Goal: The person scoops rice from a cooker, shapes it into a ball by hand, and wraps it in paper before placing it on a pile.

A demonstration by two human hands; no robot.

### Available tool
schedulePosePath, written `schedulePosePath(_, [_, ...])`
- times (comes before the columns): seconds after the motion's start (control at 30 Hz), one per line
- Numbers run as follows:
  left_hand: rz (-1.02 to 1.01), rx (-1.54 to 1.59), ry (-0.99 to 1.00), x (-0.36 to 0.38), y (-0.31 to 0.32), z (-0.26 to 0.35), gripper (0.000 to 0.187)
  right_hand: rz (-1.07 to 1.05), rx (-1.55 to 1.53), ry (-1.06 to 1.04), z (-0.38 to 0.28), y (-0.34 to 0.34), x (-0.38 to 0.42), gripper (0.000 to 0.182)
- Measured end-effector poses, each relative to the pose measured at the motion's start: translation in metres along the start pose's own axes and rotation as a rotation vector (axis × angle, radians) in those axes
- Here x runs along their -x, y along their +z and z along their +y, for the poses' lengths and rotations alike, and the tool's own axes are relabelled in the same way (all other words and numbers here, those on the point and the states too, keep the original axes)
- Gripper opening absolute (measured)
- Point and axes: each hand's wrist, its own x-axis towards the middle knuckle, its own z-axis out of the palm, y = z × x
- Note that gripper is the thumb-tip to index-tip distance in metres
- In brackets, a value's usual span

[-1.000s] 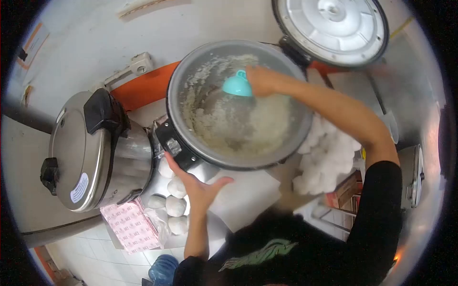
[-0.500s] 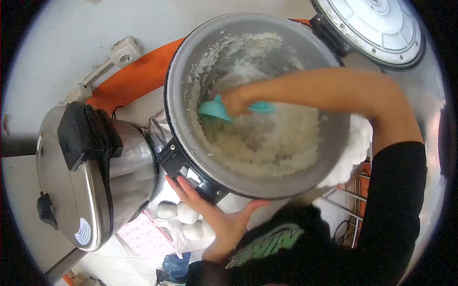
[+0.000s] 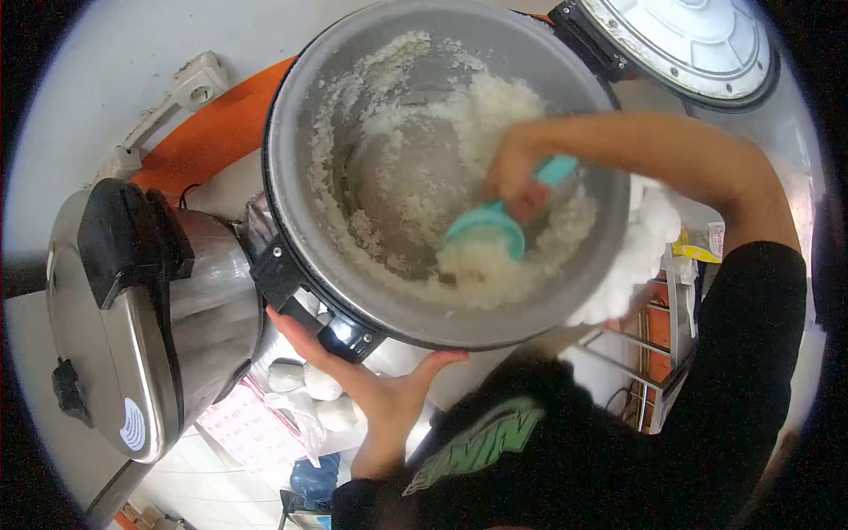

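Note:
My right hand [image 3: 519,181] reaches inside a large rice cooker pot [image 3: 565,300] with its fingers closed round a turquoise rice scoop [image 3: 473,221]. The scoop's bowl dips into white cooked rice [image 3: 481,265] along the near side of the pot. More rice clings to the wall, and part of the grey bottom shows through. My left hand [image 3: 380,393] is spread open against the outside of the pot. Its fingers lie by the black side handle [image 3: 296,291] and its thumb touches the lower rim. The scoop and right hand are slightly blurred.
The pot's lid [image 3: 680,44] stands raised at the upper right. A second steel cooker [image 3: 132,327], lid shut, is on the left. A white power strip [image 3: 177,102] lies behind it. White round items [image 3: 322,380] sit near my left hand, and a metal rack [image 3: 640,362] stands right.
My right hand has swung the scoop from the pot's left side toward the near right, and rice has shifted. The left hand stays against the pot. The whole view has moved slightly.

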Motion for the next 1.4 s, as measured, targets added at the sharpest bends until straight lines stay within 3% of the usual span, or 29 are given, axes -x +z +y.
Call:
schedulePosePath(0.13, [0.0, -0.008, 0.034, -0.001, 0.001, -0.004, 0.155, 0.358, 0.101, 0.258, 0.008, -0.006, 0.007, 0.015])
schedulePosePath(0.23, [-0.025, -0.029, 0.029, -0.001, -0.001, -0.004, 0.155, 0.168, 0.313, 0.119, 0.025, 0.004, -0.042, 0.014])
schedulePosePath(0.33, [-0.044, -0.043, -0.013, -0.001, -0.005, -0.002, 0.156, 0.11, 0.113, 0.142, -0.006, 0.02, -0.047, 0.023])
schedulePosePath(0.43, [-0.029, -0.021, -0.048, -0.003, -0.004, 0.0, 0.155, 0.151, -0.118, -0.001, -0.019, 0.014, -0.048, 0.018])
schedulePosePath(0.53, [-0.011, -0.034, -0.048, -0.003, -0.003, -0.001, 0.154, 0.103, -0.415, -0.131, -0.02, 0.021, -0.018, 0.029])
schedulePosePath(0.73, [0.009, 0.021, -0.051, -0.007, -0.003, 0.001, 0.151, 0.141, -0.403, -0.219, -0.038, 0.04, 0.052, 0.03])
schedulePosePath(0.83, [0.0, 0.024, -0.055, -0.007, -0.004, 0.003, 0.151, 0.057, -0.495, -0.15, -0.035, 0.036, 0.069, 0.015])
schedulePosePath(0.93, [-0.006, 0.017, -0.06, -0.006, -0.005, 0.002, 0.152, -0.254, -0.497, -0.117, -0.025, 0.019, 0.074, 0.02])
schedulePosePath(1.03, [-0.028, 0.001, -0.061, -0.006, -0.007, 0.0, 0.152, 0.128, -0.211, -0.01, -0.026, 0.013, 0.073, 0.027])
schedulePosePath(1.07, [-0.044, -0.003, -0.051, -0.006, -0.008, -0.001, 0.152, 0.444, -0.019, 0.035, -0.017, 0.028, 0.052, 0.032])
schedulePosePath(1.13, [-0.055, -0.002, -0.048, -0.007, -0.008, 0.0, 0.152, 0.662, 0.484, 0.196, -0.02, 0.052, 0.017, 0.027])
schedulePosePath(1.23, [-0.061, -0.003, -0.053, -0.009, -0.009, 0.001, 0.152, 0.57, 0.84, 0.298, -0.027, 0.065, -0.011, 0.019])
schedulePosePath(1.4, [-0.075, -0.019, -0.046, -0.008, -0.011, -0.001, 0.153, 0.266, 0.763, 0.239, 0.006, 0.027, -0.023, 0.017])
